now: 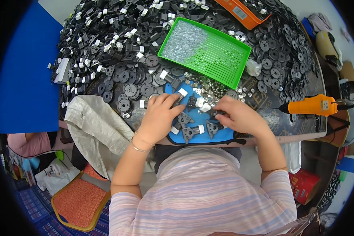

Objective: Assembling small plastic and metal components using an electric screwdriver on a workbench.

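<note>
A blue mat (220, 137) lies at the table edge before me, with several black plastic parts with white ends (190, 133) on it. My left hand (158, 117) is over the mat's left side, its fingers curled round one such part; its white end (183, 93) sticks out past the fingertips. At the mat's right side my right hand (240, 116) is closed, thumb and fingers together at a black part whose white end (205, 107) shows; the fingers hide most of it. Small silvery metal pieces (212, 92) lie loose just beyond both hands.
A green perforated tray (240, 59) holds many small silvery pieces. Black parts with white ends (106, 43) are heaped at the left, black discs (273, 59) at the right. An orange power screwdriver (312, 105) points in from the right. A grey cloth (96, 126) hangs over the left edge.
</note>
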Demonstrator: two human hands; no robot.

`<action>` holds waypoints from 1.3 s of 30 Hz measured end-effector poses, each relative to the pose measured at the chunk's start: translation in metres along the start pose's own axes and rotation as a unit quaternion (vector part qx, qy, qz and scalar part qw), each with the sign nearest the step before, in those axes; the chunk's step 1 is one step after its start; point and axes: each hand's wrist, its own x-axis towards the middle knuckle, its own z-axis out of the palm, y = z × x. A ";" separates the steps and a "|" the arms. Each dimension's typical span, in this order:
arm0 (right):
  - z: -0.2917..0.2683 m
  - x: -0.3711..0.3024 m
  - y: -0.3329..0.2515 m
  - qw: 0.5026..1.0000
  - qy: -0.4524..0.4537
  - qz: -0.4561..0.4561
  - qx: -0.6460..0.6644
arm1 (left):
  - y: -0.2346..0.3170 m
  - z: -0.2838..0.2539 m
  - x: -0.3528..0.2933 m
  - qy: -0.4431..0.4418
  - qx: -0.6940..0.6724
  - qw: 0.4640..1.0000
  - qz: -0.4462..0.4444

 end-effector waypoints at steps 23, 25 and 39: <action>0.057 0.029 0.001 0.970 0.210 -0.112 -0.048 | -0.003 0.012 -0.012 0.152 0.076 0.974 -0.147; 0.060 0.035 0.002 0.965 0.226 -0.109 -0.072 | 0.008 0.004 -0.013 0.164 0.044 0.974 -0.152; 0.045 0.020 0.003 0.969 0.182 -0.116 -0.119 | 0.036 -0.005 -0.027 0.084 -0.098 0.990 -0.049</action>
